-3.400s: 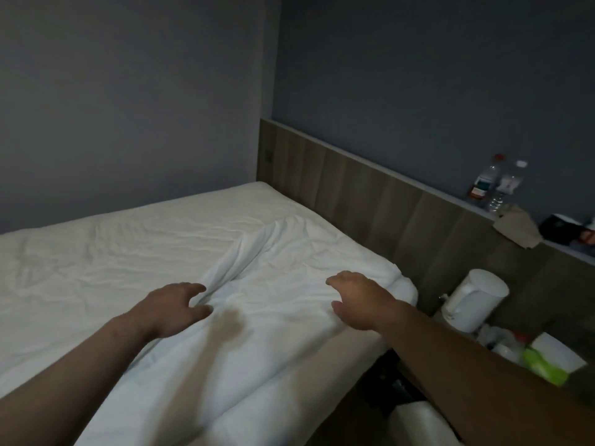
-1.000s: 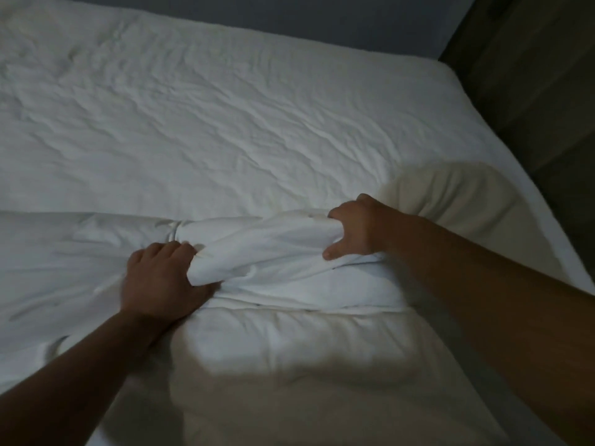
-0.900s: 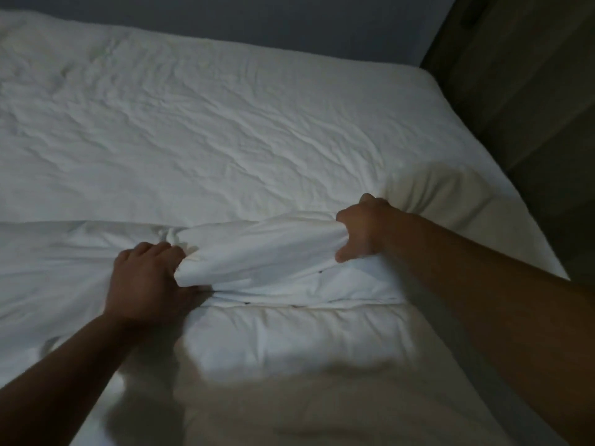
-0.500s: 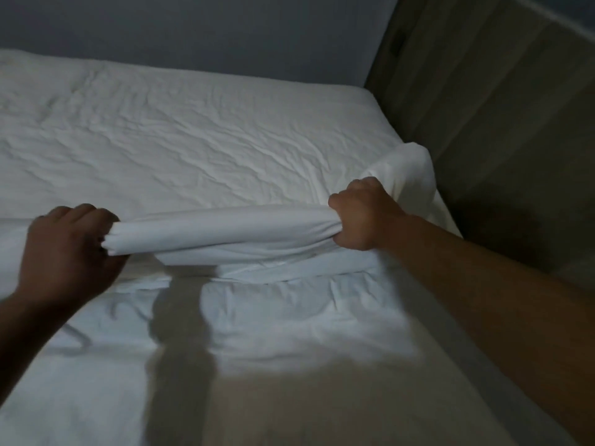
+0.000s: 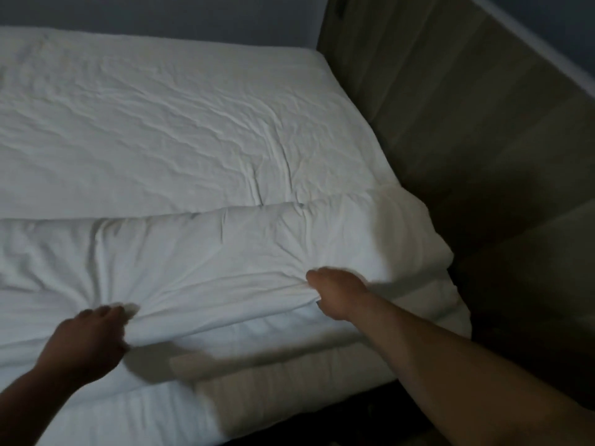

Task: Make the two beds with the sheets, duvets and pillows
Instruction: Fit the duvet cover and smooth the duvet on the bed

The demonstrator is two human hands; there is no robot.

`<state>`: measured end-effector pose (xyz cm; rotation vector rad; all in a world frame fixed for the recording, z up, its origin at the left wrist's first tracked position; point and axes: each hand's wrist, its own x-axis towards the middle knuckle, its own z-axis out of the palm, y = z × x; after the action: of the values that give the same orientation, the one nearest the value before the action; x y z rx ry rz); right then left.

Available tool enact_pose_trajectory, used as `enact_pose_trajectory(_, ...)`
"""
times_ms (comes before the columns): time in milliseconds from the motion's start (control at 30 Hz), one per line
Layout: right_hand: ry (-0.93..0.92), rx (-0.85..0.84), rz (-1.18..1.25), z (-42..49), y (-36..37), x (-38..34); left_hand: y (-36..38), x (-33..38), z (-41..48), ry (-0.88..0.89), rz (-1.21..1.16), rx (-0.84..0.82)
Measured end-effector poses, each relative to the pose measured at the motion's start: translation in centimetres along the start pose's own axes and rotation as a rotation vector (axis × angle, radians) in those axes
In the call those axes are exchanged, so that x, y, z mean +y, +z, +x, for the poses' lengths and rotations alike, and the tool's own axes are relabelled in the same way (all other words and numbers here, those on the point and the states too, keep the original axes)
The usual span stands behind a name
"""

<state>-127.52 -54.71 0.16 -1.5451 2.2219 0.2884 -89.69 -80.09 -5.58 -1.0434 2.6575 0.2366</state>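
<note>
A white duvet [image 5: 206,252] lies folded in a thick band across the near part of the bed, over the wrinkled white sheet [image 5: 167,123]. My left hand [image 5: 85,346] grips a bunch of the duvet's near edge at the lower left, and creases fan out from its fingers. My right hand [image 5: 341,292] pinches the same edge further right, near the bed's right corner. Both hands are blurred by motion. No pillow is in view.
A wooden headboard panel [image 5: 467,130] runs along the bed's right side, with a grey wall [image 5: 161,17] behind the far edge. Dark floor [image 5: 370,423] shows below the mattress at the lower right.
The rolled bunch of duvet that both hands held up has been pulled toward me and laid down flat as a wide folded band. Both hands have dropped lower, still gripping the fabric.
</note>
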Motion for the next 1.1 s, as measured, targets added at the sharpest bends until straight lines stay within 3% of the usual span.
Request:
enact_pose_trajectory(133, -0.008, 0.189, -0.070, 0.3, 3.2, 1.0, 0.1, 3.1, 0.9, 0.025, -0.028, 0.108)
enact_pose_trajectory(200, -0.051, 0.159, -0.087, 0.5, 2.9, 1.3, -0.9, 4.3, 1.4, 0.016, -0.065, 0.162)
enact_pose_trajectory(300, -0.101, 0.051, -0.049, -0.5, 1.0, 1.2, -3.0, 4.4, 1.4, -0.048, -0.264, 0.060)
enact_pose_trajectory(400, -0.095, -0.136, 0.116, -2.7, -0.4, 1.2, -4.1, 2.4, -0.1, -0.109, -0.214, -0.148)
enact_pose_trajectory(467, -0.045, -0.248, 0.216, -4.2, 0.6, 0.8, -0.6, -0.4, -0.6, -0.110, -0.160, -0.248)
enact_pose_trajectory(567, -0.003, -0.199, 0.133, -5.4, 5.1, 0.5, 2.6, 1.7, -3.2, -0.061, -0.176, -0.331)
enact_pose_trajectory(633, 0.012, -0.065, 0.063, -5.5, 7.3, 1.1, 1.6, 4.8, -3.8, 0.014, -0.155, -0.270)
enact_pose_trajectory(767, 0.135, 0.316, 0.156, -5.5, 7.6, 3.2, 0.4, 9.0, -0.2, 0.248, -0.235, 0.209)
enact_pose_trajectory(800, 0.181, 0.363, 0.148, -5.5, 7.4, 3.8, 0.4, 10.0, 1.0, 0.272, -0.195, 0.245)
enact_pose_trajectory(967, 0.502, 0.267, 0.181, -4.6, 7.2, 7.5, 2.3, 15.7, 3.5, 0.153, -0.034, -0.079)
enact_pose_trajectory(1100, 0.643, 0.031, 0.176, -4.7, 8.8, 11.1, 3.9, 17.6, 3.6, 0.064, 0.042, -0.148)
